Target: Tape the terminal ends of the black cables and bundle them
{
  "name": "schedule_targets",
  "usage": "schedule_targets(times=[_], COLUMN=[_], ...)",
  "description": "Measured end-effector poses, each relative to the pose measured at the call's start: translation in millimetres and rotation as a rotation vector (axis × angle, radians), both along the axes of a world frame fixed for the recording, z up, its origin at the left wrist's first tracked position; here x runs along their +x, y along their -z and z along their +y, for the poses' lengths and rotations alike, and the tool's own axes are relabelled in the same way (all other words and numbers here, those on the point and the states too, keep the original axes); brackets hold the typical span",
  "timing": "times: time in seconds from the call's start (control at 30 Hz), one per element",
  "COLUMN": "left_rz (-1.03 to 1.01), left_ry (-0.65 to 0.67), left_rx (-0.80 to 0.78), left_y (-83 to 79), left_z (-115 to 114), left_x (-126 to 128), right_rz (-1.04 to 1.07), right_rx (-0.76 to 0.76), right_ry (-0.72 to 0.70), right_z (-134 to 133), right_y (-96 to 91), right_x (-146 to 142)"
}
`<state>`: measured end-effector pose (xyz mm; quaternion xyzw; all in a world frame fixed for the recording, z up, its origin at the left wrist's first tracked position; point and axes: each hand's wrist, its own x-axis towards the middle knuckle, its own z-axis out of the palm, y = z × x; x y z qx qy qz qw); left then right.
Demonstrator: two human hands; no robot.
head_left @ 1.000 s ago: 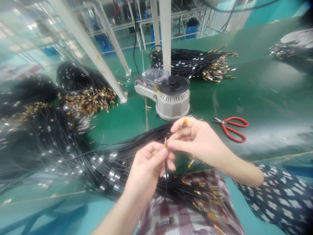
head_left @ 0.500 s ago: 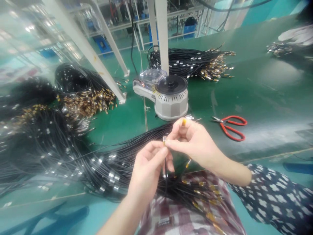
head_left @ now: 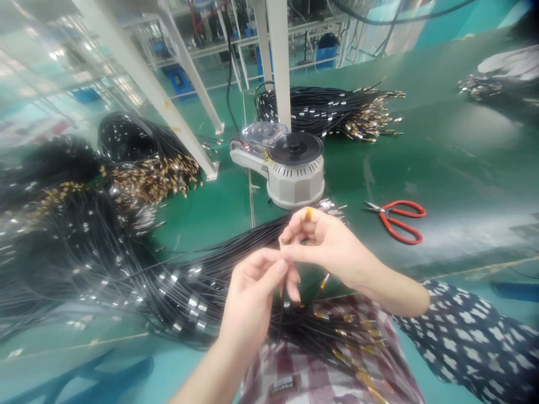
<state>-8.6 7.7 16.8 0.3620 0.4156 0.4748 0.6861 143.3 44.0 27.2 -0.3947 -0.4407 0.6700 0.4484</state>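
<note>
Both my hands meet over the near edge of the green table. My left hand (head_left: 255,286) is closed, pinching a black cable (head_left: 281,320) just below its end. The thumb and forefinger of my right hand (head_left: 324,238) close on the cable's end piece, which they mostly cover. A small yellow patch of tape sits on my right forefinger. Under and left of my hands spreads a long bundle of black cables (head_left: 202,252) with silvery sleeves. Its nearer ends, with yellow tape (head_left: 366,331), hang over my lap.
Behind my hands stands a round tape dispenser (head_left: 295,182). Red-handled scissors (head_left: 398,216) lie to the right. More cable bundles lie at the back (head_left: 320,106) and left (head_left: 147,174). White frame posts (head_left: 280,67) rise from the table. A white glove (head_left: 514,62) is at far right.
The fingers of my right hand have shifted slightly left and closed over the cable's end, covering the metal connector that showed before. My left hand has barely moved.
</note>
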Motion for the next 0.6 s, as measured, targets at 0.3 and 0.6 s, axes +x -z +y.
schedule_targets(times=[0.3, 0.6], left_rz=[0.048, 0.131], left_ry=[-0.009, -0.07], left_rx=[0.033, 0.092], left_y=[-0.9, -0.8], left_z=[1, 1], left_x=[-1, -4], right_rz=[-0.071, -0.122], right_rx=[0.14, 0.036], right_ry=[-0.111, -0.088], right_z=[0, 6], right_y=[-3.9, -13.1], right_x=[4, 8])
